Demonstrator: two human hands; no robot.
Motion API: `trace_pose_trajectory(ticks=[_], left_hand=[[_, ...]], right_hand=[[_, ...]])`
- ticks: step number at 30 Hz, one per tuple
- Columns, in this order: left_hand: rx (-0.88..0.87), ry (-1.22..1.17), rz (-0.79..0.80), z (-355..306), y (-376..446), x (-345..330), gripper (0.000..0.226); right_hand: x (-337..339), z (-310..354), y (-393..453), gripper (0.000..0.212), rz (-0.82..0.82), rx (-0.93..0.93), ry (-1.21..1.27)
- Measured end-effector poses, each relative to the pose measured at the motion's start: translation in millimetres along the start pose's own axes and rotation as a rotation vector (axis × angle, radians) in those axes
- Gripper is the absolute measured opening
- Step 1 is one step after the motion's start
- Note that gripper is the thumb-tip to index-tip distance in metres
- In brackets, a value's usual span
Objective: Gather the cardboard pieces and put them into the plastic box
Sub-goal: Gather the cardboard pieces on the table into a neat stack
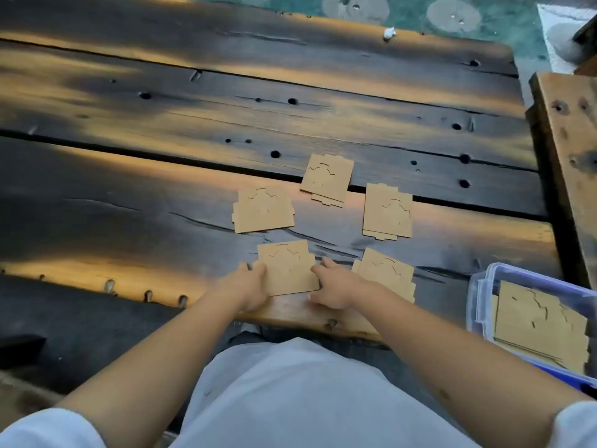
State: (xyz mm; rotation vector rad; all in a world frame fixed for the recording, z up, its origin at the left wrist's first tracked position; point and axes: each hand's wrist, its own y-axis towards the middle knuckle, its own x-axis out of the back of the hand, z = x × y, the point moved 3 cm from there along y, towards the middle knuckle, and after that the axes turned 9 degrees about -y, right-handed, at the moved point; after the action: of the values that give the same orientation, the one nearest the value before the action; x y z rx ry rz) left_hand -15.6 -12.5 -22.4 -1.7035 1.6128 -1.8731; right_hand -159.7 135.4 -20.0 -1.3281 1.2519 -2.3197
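Several flat brown cardboard pieces lie on the dark wooden table point(161, 189). The nearest cardboard piece point(287, 270) sits by the front edge, held between both hands. My left hand point(248, 286) grips its left edge with curled fingers. My right hand point(332, 286) pinches its right edge. Another piece point(386, 273) lies just right of my right hand, partly hidden by my wrist. Three more lie farther back: a left piece point(263, 210), a middle piece point(326, 179) and a right piece point(387, 211). The clear plastic box point(478, 286) with blue rim stands at the right and holds stacked cardboard point(539, 321).
A wooden bench or beam point(568, 150) runs along the table's right side, behind the box. The planks have gaps and holes. Green patterned floor point(403, 11) shows beyond the far edge. A small white scrap point(388, 33) lies at the table's far edge.
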Motion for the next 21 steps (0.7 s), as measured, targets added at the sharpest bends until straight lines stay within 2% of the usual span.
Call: trace_pose_trajectory(ticks=[2, 5, 9, 13, 17, 21], left_hand=[[0.032, -0.051, 0.03, 1, -1, -5, 0.044], [0.055, -0.103, 0.062, 3, 2, -16, 0.049], [0.061, -0.275, 0.054, 1, 7, -17, 0.038], [0.102, -0.549, 0.037, -2, 15, -18, 0.053], [0.125, -0.666, 0.008, 0, 18, -16, 0.057], [0.221, -1.005, 0.025, 9, 17, -17, 0.052]], right_hand=[[-4, 2, 5, 0.074, 0.017, -0.041, 0.076], [-14, 3, 12, 0.067, 0.03, -0.072, 0.06], [-20, 6, 17, 0.058, -0.046, -0.078, 0.04], [-23, 13, 21, 0.06, -0.097, -0.1, 0.262], [-22, 13, 25, 0.06, -0.171, -0.18, 0.599], [-24, 8, 26, 0.059, -0.131, -0.285, 0.665]])
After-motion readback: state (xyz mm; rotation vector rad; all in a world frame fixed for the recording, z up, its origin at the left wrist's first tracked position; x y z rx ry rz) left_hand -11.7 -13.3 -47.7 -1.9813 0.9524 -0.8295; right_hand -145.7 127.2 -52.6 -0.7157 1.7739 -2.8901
